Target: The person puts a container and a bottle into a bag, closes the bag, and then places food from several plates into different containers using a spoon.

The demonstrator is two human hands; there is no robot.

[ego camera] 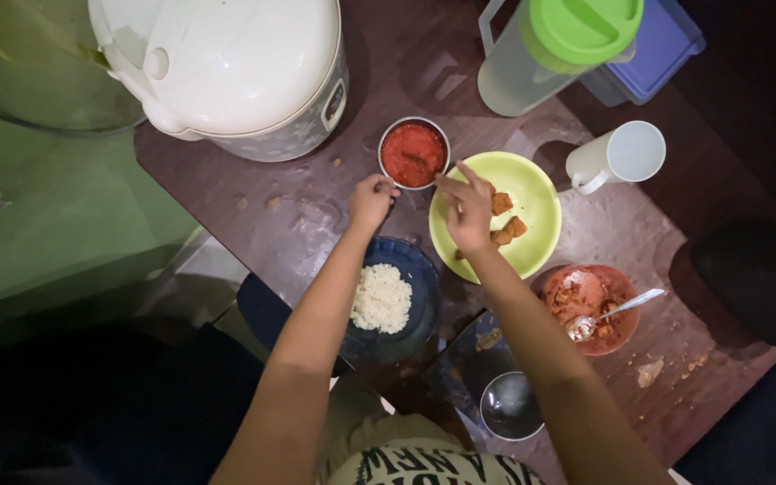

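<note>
Head view showed the left hand (371, 199) pinching the rim of the small metal sauce bowl (414, 153) at upper centre, the right hand (466, 213) loosely open beside it; a slip might tip red sauce onto the worktop (316, 216).

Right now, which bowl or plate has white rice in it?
The dark blue bowl, under the left hand. The small metal bowl holds red sauce, the green plate fried pieces, and the reddish bowl a spoon.

No packages, no signs, no screens — none.
</note>
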